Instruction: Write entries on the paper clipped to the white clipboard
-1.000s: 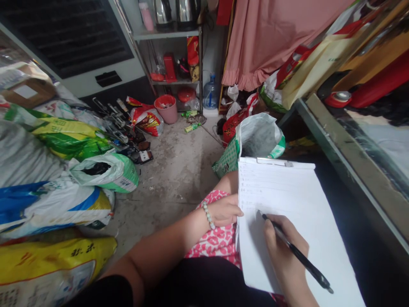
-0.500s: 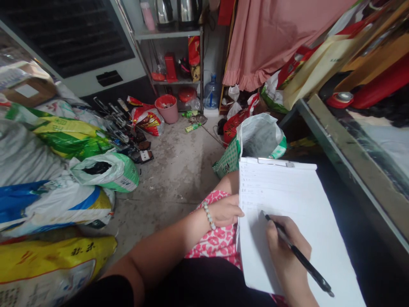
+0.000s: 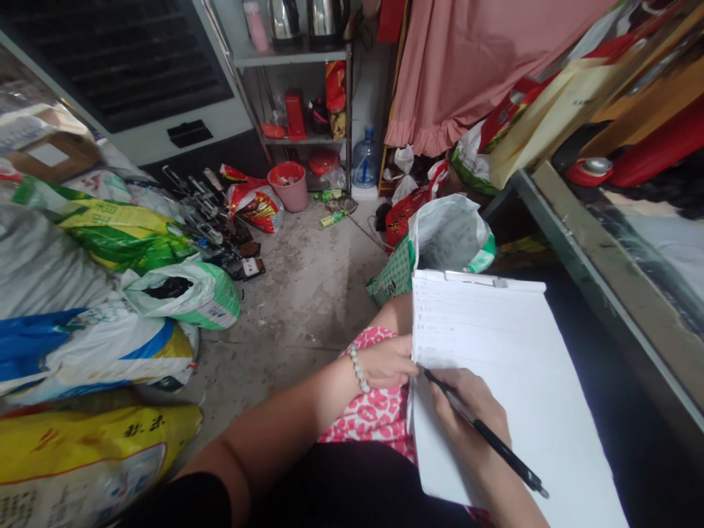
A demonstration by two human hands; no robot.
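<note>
A clipboard with white paper (image 3: 528, 381) rests over my lap, its metal clip (image 3: 476, 279) at the far edge. Lines of small handwriting run down the upper left of the sheet, too faint to read. My left hand (image 3: 388, 363), with a beaded bracelet (image 3: 359, 369) at the wrist, grips the board's left edge; its fingers are partly hidden beneath. In my right hand (image 3: 476, 411) is a black pen (image 3: 495, 440), pinched near the tip. The pen's point is at the left margin of the paper, close to my left fingers.
An open green-and-white bag (image 3: 393, 271) stands just beyond the clipboard. Filled sacks (image 3: 99, 352) crowd the left side. A pink bucket (image 3: 289, 189), a water jug (image 3: 364, 160) and a metal shelf (image 3: 291, 59) are farther back. A table edge (image 3: 610, 286) runs along the right.
My right hand has moved left with the pen, from the middle of a line to the paper's left margin. My left hand has stayed in place.
</note>
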